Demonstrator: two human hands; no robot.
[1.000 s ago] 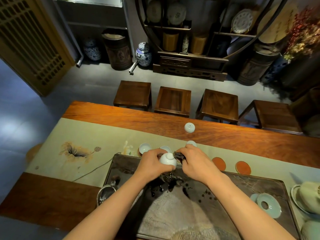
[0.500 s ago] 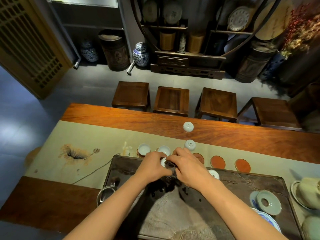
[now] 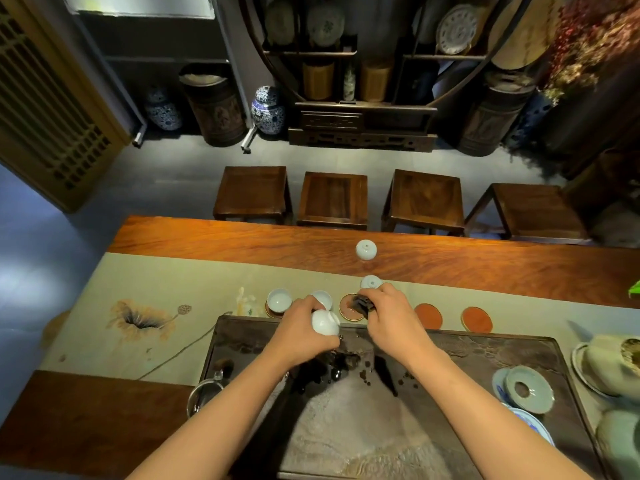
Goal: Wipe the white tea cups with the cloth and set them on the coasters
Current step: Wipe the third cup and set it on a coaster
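A: From the head view, what do the hands hold?

B: The left hand (image 3: 300, 332) grips a white cup (image 3: 325, 322), tipped, above the far edge of the tray (image 3: 485, 348). The right hand (image 3: 391, 315) pinches a dark cloth (image 3: 363, 304) over a bare coaster (image 3: 350, 308).

A: And the other cups?

B: Two stand upright to the left, one (image 3: 279, 301) on a coaster, the next (image 3: 322, 298) just behind the left hand. Two lie upside down farther off (image 3: 371, 282), (image 3: 366, 249). Two orange coasters (image 3: 428, 316), (image 3: 477, 319) sit to the right.
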